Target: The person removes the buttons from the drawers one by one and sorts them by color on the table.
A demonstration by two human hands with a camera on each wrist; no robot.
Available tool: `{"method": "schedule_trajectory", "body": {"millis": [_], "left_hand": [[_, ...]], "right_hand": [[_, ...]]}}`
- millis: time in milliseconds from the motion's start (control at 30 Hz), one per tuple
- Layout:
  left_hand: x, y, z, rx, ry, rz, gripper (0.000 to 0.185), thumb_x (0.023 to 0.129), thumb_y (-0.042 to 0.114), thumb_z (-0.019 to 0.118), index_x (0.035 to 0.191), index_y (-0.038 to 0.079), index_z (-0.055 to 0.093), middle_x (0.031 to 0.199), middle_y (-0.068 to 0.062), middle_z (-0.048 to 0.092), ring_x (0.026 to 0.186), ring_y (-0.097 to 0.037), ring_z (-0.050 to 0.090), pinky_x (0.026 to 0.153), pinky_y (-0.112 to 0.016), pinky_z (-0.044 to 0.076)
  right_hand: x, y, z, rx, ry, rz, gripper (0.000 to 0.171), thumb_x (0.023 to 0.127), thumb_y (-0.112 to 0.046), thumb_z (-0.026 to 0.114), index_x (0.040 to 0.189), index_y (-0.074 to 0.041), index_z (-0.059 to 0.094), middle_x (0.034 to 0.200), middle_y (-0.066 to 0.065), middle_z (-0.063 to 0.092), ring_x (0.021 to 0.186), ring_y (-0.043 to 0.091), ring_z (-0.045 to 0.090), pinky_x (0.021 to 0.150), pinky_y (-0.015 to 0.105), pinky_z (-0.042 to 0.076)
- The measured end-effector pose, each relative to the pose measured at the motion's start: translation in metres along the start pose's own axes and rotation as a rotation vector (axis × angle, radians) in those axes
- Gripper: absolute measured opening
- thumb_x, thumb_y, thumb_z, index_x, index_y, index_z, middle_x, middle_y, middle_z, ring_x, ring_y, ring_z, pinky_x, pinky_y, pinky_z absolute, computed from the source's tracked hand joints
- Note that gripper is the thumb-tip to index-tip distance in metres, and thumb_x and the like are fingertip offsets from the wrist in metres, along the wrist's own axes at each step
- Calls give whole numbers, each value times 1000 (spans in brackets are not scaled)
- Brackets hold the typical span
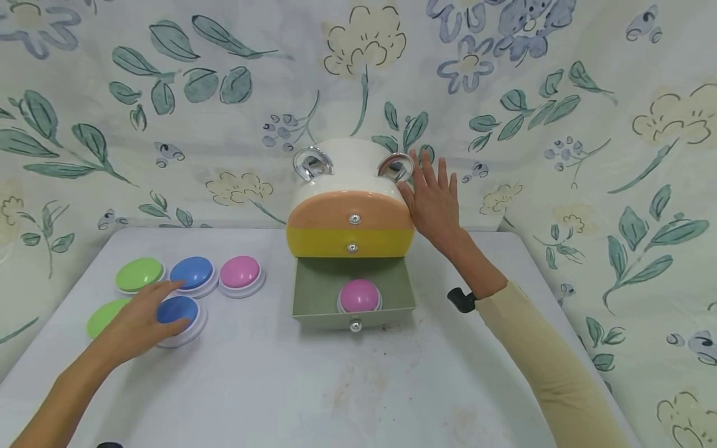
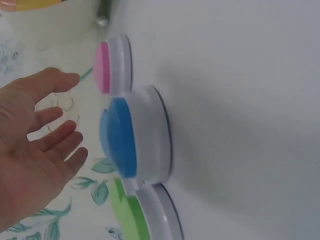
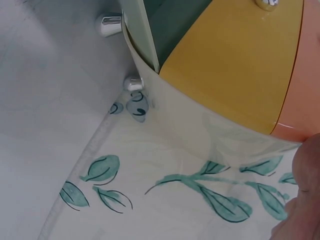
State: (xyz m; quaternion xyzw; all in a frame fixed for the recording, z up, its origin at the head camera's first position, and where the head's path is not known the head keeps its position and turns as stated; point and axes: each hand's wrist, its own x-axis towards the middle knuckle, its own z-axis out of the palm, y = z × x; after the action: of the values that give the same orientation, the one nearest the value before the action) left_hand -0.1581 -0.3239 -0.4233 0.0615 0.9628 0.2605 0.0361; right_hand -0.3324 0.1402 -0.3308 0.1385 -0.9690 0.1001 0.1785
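My left hand (image 1: 134, 320) hovers over a round blue button (image 1: 178, 309) with a white base, thumb and fingers spread apart. In the left wrist view, a gap separates the fingers from the blue button (image 2: 120, 137). On the right, my right hand (image 1: 437, 202) lies with straight fingers against the upper side of a small white drawer cabinet (image 1: 350, 165). Its orange drawer (image 1: 322, 211) and yellow drawer (image 1: 313, 242) are closed, while the green bottom drawer (image 1: 319, 321) is pulled out. Inside that drawer sits a pink button (image 1: 360, 295).
A green button (image 1: 139, 275), another blue button (image 1: 192, 272) and a pink button (image 1: 239, 272) stand in the back row at left. A second green button (image 1: 103, 317) is partly hidden by my left hand. Flower-patterned cloth (image 1: 235, 124) hangs behind the white table (image 1: 269, 386).
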Motion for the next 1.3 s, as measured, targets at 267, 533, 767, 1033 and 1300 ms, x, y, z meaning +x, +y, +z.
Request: {"method": "schedule_trajectory", "body": {"millis": [267,533,767,1033,1300], "left_hand": [[12,69,4,-97,92,220,65,85,8,79,140,-7,48,135,-29,53,116,-49,54,91,-59,50],[42,121,23,-174,-21,308,58,89,11,75,141,-1,51,138,-20,56,124,-39,54,97,-55,49],[72,145,51,-212,-131,365,58,89,8,74,142,1,51,140,-19,54,126,-38,52,101,-52,48],[99,168,72,-157,-194,464,60,87,9,77,139,-5,52,138,-21,55,127,-38,51,107,-51,43],[117,179,94,-69,-289,488,71,83,12,82,143,-5,48,142,-18,53,133,-34,47,111,-47,38]], "right_hand": [[0,3,1,-5,1,6,65,108,-42,35,161,-14,10,165,13,11,150,41,5,118,61,7],[0,4,2,-1,6,1,65,108,-42,35,161,-14,10,165,14,12,150,41,5,118,62,10],[0,3,2,13,-1,5,65,108,-43,34,161,-14,10,165,13,11,150,41,4,118,61,7],[0,2,2,3,2,5,65,108,-43,35,162,-15,11,165,13,11,150,41,6,118,62,10],[0,1,1,17,-11,9,65,108,-43,34,162,-15,10,166,12,9,150,40,4,119,61,7]]}}
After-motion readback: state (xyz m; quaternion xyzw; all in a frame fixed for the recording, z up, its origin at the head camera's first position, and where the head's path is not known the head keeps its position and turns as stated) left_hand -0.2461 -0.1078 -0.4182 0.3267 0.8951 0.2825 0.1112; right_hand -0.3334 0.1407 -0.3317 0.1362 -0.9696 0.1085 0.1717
